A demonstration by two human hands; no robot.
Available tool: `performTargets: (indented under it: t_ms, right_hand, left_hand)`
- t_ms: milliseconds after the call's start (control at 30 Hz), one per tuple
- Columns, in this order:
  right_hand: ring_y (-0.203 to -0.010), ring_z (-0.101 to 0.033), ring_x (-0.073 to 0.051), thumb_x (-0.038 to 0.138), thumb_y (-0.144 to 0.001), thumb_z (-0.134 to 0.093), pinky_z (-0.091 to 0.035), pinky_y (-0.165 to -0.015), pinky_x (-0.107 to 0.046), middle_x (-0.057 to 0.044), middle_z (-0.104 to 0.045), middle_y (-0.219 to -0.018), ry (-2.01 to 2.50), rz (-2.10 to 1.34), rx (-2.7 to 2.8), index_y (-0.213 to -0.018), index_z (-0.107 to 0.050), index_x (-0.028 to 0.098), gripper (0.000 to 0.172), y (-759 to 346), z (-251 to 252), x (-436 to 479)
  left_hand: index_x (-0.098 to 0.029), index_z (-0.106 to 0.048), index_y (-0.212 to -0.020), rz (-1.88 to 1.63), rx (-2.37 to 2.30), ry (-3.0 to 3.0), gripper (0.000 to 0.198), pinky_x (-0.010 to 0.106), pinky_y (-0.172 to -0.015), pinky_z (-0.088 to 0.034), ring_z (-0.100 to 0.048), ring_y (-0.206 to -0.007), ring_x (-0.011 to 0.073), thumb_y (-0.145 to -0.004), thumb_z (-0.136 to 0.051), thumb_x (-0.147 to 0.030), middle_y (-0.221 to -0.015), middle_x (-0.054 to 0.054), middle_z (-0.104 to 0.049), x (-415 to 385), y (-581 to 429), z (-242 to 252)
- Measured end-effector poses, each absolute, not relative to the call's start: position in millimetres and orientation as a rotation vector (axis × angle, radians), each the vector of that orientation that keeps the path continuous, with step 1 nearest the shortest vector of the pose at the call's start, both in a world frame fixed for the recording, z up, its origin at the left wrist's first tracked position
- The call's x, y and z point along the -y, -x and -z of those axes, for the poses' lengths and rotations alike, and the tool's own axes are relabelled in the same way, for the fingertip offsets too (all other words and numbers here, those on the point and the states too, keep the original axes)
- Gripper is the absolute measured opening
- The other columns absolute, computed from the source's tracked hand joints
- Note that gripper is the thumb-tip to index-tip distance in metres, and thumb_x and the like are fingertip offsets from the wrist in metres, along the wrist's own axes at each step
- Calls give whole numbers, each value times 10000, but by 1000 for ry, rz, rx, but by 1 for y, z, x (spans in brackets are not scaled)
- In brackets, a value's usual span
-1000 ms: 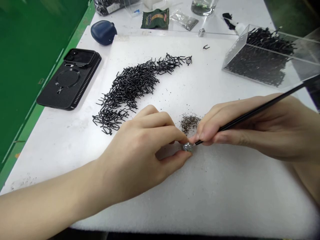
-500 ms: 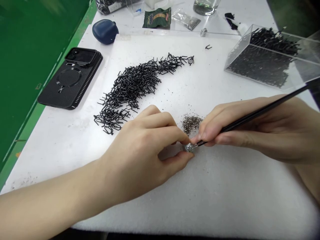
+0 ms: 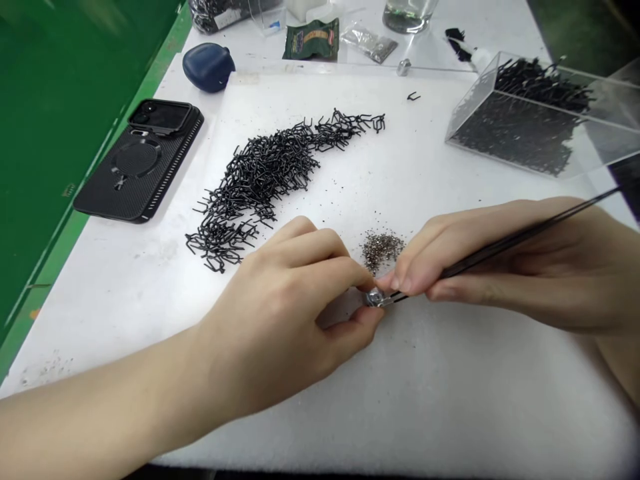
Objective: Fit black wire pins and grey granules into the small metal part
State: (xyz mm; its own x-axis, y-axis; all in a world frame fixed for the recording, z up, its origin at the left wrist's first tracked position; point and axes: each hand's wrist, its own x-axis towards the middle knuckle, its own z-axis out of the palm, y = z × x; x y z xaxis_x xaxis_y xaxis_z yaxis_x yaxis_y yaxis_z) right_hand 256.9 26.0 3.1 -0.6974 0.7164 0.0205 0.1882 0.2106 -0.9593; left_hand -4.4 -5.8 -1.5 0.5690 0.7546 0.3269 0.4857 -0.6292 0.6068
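Note:
My left hand (image 3: 295,307) is closed, pinching a small silver metal piece (image 3: 374,297) between thumb and forefinger just above the white foam pad (image 3: 450,393). My right hand (image 3: 510,260) is closed round thin black tweezers (image 3: 510,239), whose tip touches the silver piece. Just behind the fingertips lies a little heap of tiny grey metal bits (image 3: 381,246). A long pile of black bent wire clips (image 3: 270,170) spreads over the pad behind my left hand.
A clear plastic box (image 3: 525,120) full of black clips stands at the right rear. A black phone (image 3: 140,160) lies at the left, a dark blue case (image 3: 207,65) behind it. A green packet (image 3: 313,39), a glass (image 3: 407,13) and one stray clip (image 3: 413,97) sit at the back.
The tweezers have tilted lower and their tip has pushed slightly left into the silver piece. Both hands stay in nearly the same place.

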Motion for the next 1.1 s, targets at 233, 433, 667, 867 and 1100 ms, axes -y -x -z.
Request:
performTargets:
  t_ms: [233, 433, 667, 867, 1100]
  right_hand:
    - [-1021, -803, -155, 180, -938, -792, -651, -892, -205, 14, -850, -1067, 795, -1464, 2066, -1101, -838, 273, 193, -256, -2, -26]
    - [-983, -811, -171, 184, -921, -806, -660, -840, -219, 1, -852, -1050, 814, -1477, 2050, -1089, -856, 290, 205, -256, 0, -27]
    - [-1004, -811, -167, 163, -906, -819, -659, -864, -198, 0, -850, -1065, 795, -1541, 2009, -1104, -855, 286, 236, -256, 2, -28]
    - [-1006, -813, -171, 179, -882, -850, -656, -879, -185, 10, -852, -1075, 826, -1587, 1981, -1099, -865, 324, 262, -257, 2, -27]
    - [-1020, -808, -162, 193, -904, -834, -646, -881, -181, 15, -846, -1109, 827, -1574, 2005, -1131, -858, 348, 277, -262, 3, -26]
  left_hand:
    - [-119, -818, -904, -779, -1006, -2371, 75, 262, -772, -541, -623, -783, 131, -925, -752, -148, -818, 29, -722, 5, 1, 1]
    - [-125, -812, -899, -782, -1007, -2364, 56, 263, -764, -539, -616, -758, 123, -918, -762, -140, -798, 20, -723, 6, 3, -1]
    - [-138, -817, -909, -779, -1018, -2344, 45, 264, -735, -548, -612, -761, 133, -911, -777, -158, -800, 24, -724, 4, 2, 1]
    - [-123, -816, -884, -777, -1019, -2364, 73, 266, -742, -549, -607, -755, 133, -920, -770, -168, -789, 27, -719, 5, 1, -2]
    - [-130, -812, -881, -782, -1019, -2379, 61, 248, -725, -547, -604, -744, 124, -921, -776, -158, -781, 17, -718, 6, 3, 3]
